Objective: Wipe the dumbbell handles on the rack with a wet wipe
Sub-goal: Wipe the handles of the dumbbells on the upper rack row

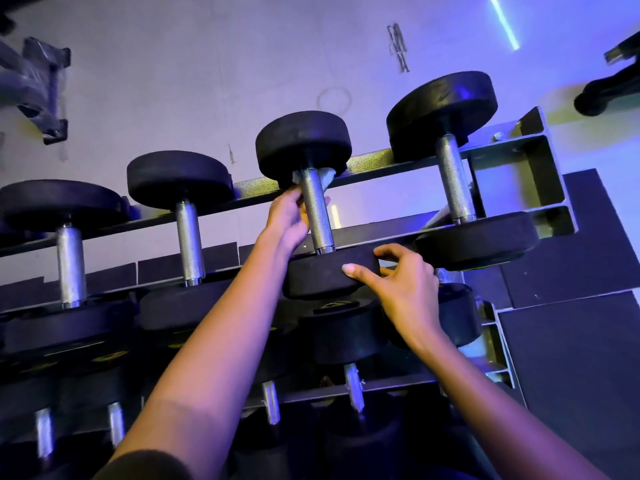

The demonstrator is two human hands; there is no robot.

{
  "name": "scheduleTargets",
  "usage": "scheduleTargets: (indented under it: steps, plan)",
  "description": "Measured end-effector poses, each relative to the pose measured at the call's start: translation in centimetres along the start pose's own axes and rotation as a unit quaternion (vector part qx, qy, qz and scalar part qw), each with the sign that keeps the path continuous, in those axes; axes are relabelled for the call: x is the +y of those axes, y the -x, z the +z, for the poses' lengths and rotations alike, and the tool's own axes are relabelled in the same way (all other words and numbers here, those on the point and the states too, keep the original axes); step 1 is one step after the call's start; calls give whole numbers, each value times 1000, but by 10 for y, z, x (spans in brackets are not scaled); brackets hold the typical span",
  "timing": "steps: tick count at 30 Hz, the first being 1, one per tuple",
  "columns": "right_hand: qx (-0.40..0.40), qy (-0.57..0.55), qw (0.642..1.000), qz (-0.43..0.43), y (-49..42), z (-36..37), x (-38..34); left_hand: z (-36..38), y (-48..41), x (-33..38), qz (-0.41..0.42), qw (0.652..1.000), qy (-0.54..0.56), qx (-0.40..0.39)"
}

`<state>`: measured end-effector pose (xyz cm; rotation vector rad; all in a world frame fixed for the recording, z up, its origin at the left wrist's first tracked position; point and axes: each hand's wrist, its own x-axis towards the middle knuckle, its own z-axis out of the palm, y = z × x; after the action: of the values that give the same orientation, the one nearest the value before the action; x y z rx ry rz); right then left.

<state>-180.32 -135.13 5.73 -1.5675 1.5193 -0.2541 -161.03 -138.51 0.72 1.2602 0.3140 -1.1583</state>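
I count four dumbbells on the top tier of the rack (381,160), one wet wipe and two hands. From the left, the first dumbbell (71,265) and second dumbbell (189,242) lie across the rails with their handles bare. Each has black round heads and a knurled steel bar.

My left hand (287,218) reaches up to the third dumbbell (317,216). Its fingers (294,198) are curled against the left side of the bar, pinching the wet wipe (328,176). The wipe is white and crumpled. It wraps behind the bar at its far end, right under the far head, and shows on both sides of the steel.

My right hand (405,289) grips that same dumbbell's near head, with the thumb (353,270) on the rim and the other fingers hooked over the top. The fourth dumbbell (453,183), which is the largest, sits at the right end.

On the lower tier (398,382) I see four short steel handles, but my arms hide part of that row, so I cannot tell the full count.
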Motion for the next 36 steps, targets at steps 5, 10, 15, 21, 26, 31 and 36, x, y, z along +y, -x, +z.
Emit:
scheduleTargets:
  steps: [5, 10, 15, 21, 26, 31, 36]
  plan:
    - [0, -2, 1000, -3, 1, -1, 0, -2, 9, 1, 258, 944, -182, 95]
    - [1, -5, 1000, -6, 2, -1, -1, -5, 15, -3, 495, 716, -491, 15]
    - [-6, -9, 1000, -6, 2, -3, -2, 4, -2, -7, 587, 425, -688, -34]
    - [-12, -13, 1000, -4, 3, -5, -4, 6, -6, -6, 592, 402, -699, -6]
    - [-6, -18, 1000, -11, 5, -5, -4, 1, 11, -3, 444, 770, -450, 88]
    - [-6, -14, 1000, -20, 4, -4, -3, -8, 14, 10, 205, 951, -230, 35]
    - [-4, -12, 1000, -25, 4, -4, -2, -46, 56, -6, 190, 894, -402, -54]
